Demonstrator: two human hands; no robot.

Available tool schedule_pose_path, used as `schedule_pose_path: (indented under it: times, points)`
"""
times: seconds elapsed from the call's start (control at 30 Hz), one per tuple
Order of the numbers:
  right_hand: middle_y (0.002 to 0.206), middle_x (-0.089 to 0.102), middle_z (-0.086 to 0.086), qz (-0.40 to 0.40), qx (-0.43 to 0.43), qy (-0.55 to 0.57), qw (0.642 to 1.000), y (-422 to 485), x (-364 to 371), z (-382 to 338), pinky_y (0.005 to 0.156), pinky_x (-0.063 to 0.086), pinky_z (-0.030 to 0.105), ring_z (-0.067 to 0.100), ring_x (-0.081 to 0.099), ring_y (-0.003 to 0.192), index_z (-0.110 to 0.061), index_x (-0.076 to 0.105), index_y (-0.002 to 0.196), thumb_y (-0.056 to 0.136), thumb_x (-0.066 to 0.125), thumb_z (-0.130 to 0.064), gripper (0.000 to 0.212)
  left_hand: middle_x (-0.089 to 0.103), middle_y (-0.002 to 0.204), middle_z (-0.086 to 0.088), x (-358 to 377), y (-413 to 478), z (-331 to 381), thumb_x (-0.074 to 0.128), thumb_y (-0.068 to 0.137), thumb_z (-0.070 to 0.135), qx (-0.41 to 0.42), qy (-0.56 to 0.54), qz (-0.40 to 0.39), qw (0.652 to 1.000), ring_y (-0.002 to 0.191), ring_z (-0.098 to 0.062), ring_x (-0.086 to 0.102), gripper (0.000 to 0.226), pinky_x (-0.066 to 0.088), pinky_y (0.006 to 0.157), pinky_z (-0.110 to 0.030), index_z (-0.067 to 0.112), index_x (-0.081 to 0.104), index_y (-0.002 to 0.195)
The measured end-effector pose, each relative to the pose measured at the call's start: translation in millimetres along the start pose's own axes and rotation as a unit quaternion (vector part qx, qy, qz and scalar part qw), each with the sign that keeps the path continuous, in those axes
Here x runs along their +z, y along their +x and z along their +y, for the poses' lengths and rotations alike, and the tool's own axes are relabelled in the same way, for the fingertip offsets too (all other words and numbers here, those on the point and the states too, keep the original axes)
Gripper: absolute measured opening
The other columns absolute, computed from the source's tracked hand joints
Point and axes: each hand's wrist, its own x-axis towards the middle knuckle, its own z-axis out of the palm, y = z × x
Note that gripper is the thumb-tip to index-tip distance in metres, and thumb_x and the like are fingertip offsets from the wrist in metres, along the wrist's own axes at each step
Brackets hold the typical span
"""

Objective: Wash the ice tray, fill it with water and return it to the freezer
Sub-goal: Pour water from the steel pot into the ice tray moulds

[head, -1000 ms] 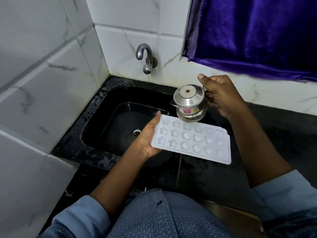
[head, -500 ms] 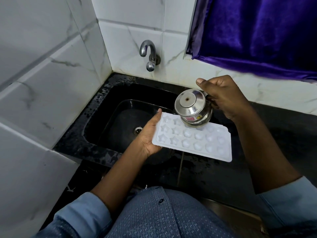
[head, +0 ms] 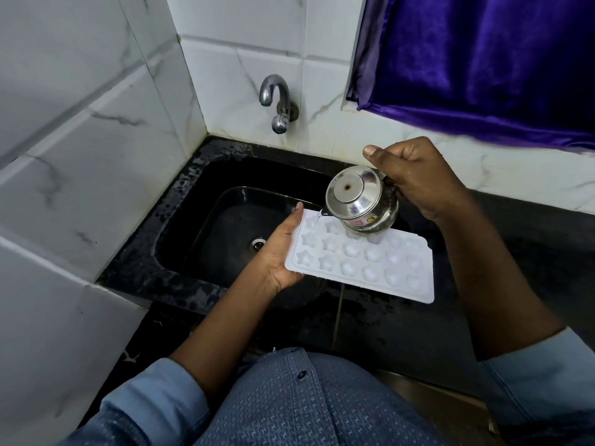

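The steel pot has tipped further, pouring water into the ice tray, gripped at one end by the left hand over the right edge of the sink; the right hand grips the pot.

White, grey-veined tiles cover the walls at 9 and 12 o'clock and meet in a corner. A chrome tap juts from the back wall at 12 o'clock, above a black sink set in a glossy, water-spotted black counter. A purple velvet curtain hangs at 2 o'clock.
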Motion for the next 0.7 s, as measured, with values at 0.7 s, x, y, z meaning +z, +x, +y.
schedule_pose_path:
  times: [0.7]
  points:
    - [0.060,0.023,0.004,0.044,0.073,0.108,0.990,-13,2,9,0.044,0.017,0.024,0.015,0.020,0.048,0.000,0.031,0.067,0.103,0.065,-0.039,0.064,0.067,0.140,-0.022,-1,-9,6,0.051,0.103,0.064,0.010,0.019,0.033,0.999,0.127,-0.038,0.066,0.071,0.052,0.108,-0.054,0.006,0.066,0.140]
